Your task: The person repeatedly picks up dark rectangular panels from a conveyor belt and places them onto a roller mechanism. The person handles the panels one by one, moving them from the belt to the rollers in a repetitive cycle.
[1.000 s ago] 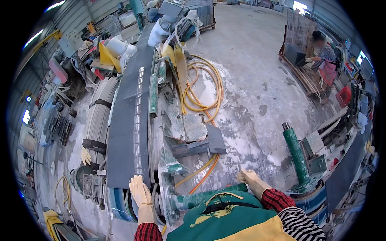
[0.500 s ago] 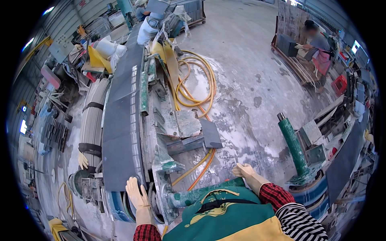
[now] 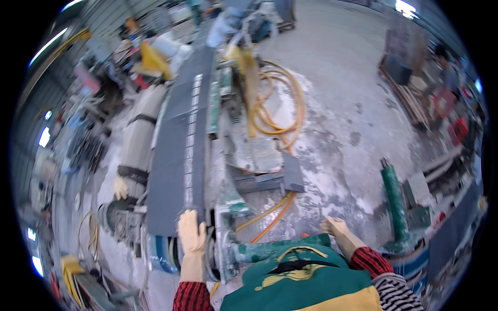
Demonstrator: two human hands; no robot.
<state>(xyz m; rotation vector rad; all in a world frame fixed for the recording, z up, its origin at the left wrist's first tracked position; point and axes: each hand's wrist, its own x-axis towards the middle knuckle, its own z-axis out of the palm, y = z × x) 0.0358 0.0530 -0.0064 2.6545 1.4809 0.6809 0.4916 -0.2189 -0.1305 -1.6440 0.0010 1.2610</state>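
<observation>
My left hand (image 3: 192,234), in a cream rubber glove, has its fingers stretched out over the near end of a long dark grey conveyor surface (image 3: 174,171). Whether it presses on that surface is hard to tell. A row of pale dashes (image 3: 189,150) runs along the conveyor, and a blue roller end (image 3: 162,254) shows below the glove. My right hand (image 3: 336,228), gloved alike, is closed with its fingers bent, and no object shows in it. It hovers near the far end of a green pipe (image 3: 282,249) lying in front of my green and yellow apron (image 3: 306,282).
Yellow hoses (image 3: 298,98) lie coiled on the floor beyond the conveyor frame. An upright green post (image 3: 394,202) and a second dark conveyor (image 3: 451,233) stand at right. Bundled pale strips (image 3: 137,135) lie left, with a loose glove (image 3: 120,187). Another person (image 3: 448,78) is at far right.
The whole view has swung, so the scene sits further right and is blurred. My left hand stays at the conveyor's end. My right hand's fingers look more curled than before.
</observation>
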